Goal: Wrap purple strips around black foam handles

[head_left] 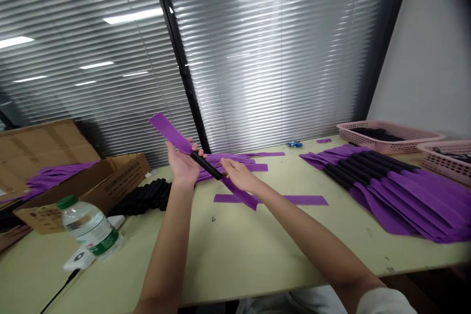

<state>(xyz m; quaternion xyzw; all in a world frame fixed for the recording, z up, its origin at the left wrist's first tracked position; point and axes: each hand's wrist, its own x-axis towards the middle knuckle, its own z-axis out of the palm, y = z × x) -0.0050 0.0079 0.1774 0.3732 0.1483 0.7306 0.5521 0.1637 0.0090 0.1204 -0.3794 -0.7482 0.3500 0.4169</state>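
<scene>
A purple strip [171, 133] runs through a black tube [206, 165], held slantwise above the table. My left hand [185, 163] supports the strip and the tube's upper end, palm up, with fingers curled behind. At the tube's lower end, my right hand [237, 174] pinches the purple material, whose tail hangs down to the right. Below lies a flat purple strip [305, 200], with more purple strips [257, 167] behind my hands. To the right, a pile of purple strips [423, 196] with black tubes on them covers the table.
On the left are an open cardboard box [117, 176] with purple strips, a heap of black tubes [147, 197], a water bottle [90, 228] and a white device [80, 258] with a cable. Pink baskets [392, 146] stand at the back right. Another person's hand [14, 235] shows far left.
</scene>
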